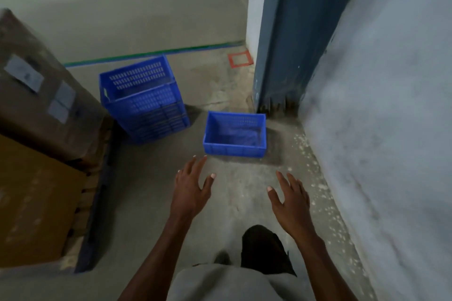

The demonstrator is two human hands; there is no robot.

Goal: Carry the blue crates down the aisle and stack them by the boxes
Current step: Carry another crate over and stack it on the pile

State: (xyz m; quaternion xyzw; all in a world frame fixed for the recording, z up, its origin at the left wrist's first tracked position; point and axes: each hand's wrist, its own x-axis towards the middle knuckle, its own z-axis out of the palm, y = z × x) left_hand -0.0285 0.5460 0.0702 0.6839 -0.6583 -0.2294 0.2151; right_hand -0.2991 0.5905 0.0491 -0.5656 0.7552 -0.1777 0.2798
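Observation:
A single blue crate (pixel 234 147) sits on the concrete floor just ahead of me, near a dark blue pillar. To its left stands a stack of blue perforated crates (pixel 144 100), close to the cardboard boxes (pixel 46 110). My left hand (pixel 192 188) and my right hand (pixel 288 195) are both stretched forward with fingers spread, empty. They hover short of the single crate's near rim, one to each side, touching nothing.
Cardboard boxes rest on a pallet (pixel 90 193) along the left. A pale wall (pixel 381 117) runs down the right, with the blue pillar (pixel 291 39) at its far end. Green floor tape (pixel 151 52) and a red square marking (pixel 239 59) lie beyond the crates.

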